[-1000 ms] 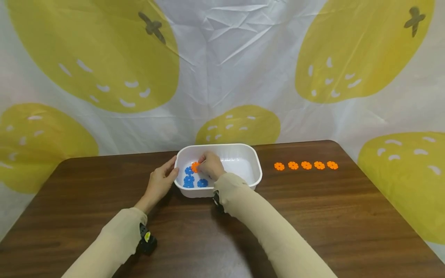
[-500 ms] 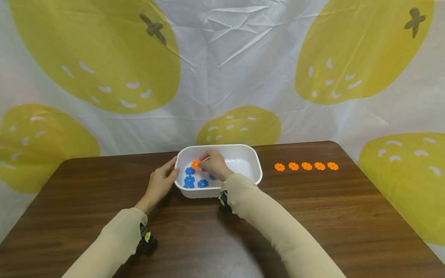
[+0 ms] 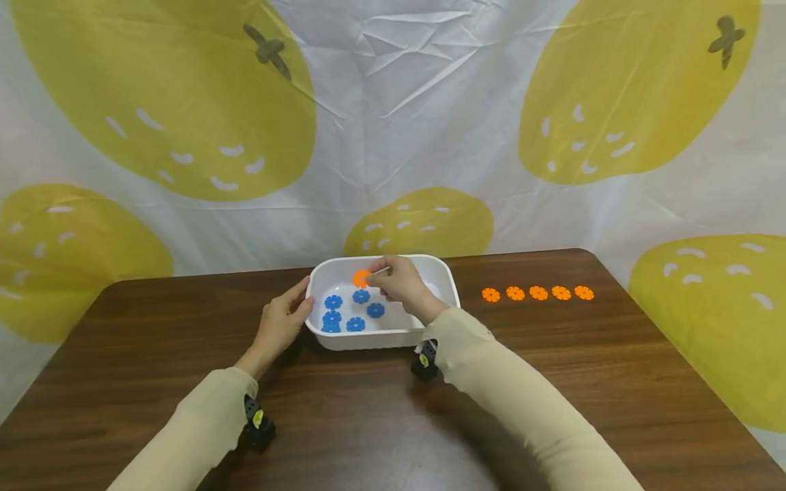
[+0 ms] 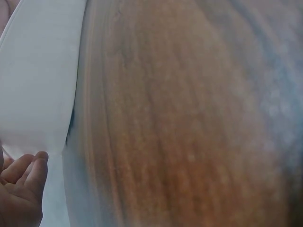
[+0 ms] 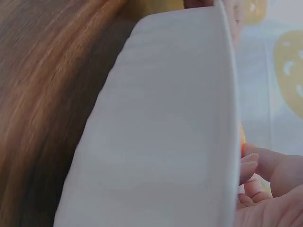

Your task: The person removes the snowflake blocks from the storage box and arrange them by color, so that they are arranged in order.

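Note:
A white plastic tub [image 3: 417,335] stands near the table's far edge. At its left end my left hand [image 3: 280,324] grips the wall, thumb over the rim. Over the inside of the tub, my right hand [image 3: 402,283] pinches an orange snowflake-shaped building disc [image 3: 361,278] by its right side. Several blue discs of the same kind [image 3: 376,310] lie on the tub floor, mostly in the left half. In the right wrist view the tub wall [image 5: 156,118] hides most of the orange disc. Curled fingers [image 4: 35,175] touch the tub's end in the left wrist view.
To the right of the tub, several orange discs [image 3: 538,293] lie in a row on the brown wooden table [image 3: 344,423]. A fruit-patterned white cloth [image 3: 417,136] hangs right behind the table.
Holding the orange disc, my right hand has lifted and moved right and back, away from the blue discs, so more of them show. The left hand stays on the tub.

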Motion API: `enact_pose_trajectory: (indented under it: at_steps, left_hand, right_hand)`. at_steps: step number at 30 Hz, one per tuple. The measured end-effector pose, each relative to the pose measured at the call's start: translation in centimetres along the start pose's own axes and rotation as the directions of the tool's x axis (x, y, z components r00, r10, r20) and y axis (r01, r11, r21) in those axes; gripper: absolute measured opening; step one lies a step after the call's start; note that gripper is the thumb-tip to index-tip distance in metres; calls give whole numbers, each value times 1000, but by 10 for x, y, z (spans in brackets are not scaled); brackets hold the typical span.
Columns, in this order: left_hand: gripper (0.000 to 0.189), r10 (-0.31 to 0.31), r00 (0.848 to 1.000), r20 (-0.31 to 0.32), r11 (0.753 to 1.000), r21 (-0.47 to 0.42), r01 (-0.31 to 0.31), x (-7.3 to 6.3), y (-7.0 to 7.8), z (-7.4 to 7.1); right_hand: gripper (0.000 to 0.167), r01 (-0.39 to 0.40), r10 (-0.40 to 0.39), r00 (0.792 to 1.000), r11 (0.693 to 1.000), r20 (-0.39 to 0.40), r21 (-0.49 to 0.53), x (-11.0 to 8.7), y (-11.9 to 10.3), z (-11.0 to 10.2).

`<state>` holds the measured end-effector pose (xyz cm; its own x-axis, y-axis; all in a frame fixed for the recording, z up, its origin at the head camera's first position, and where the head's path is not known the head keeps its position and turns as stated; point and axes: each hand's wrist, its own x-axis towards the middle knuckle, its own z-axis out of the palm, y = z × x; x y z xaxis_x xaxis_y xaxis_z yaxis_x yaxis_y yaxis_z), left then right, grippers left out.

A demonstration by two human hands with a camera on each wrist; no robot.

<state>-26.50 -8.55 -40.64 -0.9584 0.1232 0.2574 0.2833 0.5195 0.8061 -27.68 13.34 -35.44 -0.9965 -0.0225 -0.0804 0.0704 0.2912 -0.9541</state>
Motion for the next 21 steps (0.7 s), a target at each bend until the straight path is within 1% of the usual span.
enact_pose_trajectory:
  at_steps: [5, 9, 14, 21]
  left_hand:
    - [48, -7, 1000, 14, 1000, 15, 7, 0, 1, 0]
    - [48, -12, 1000, 22, 1000, 11, 11, 1, 0, 0]
    - [48, -15, 1000, 23, 1000, 20, 15, 1, -1, 1]
    - [48, -27, 999, 27, 999, 31, 26, 1, 0, 1]
  right_hand:
    - [20, 16, -16, 1000, 1000, -10, 13, -8, -1, -21]
    - [21, 21, -21, 999, 1000, -28, 20, -14, -1, -41]
    - [22, 24, -21, 996, 999, -88, 35, -20, 3, -70]
    - [26, -7, 15, 982, 999, -188, 41, -25, 21, -115]
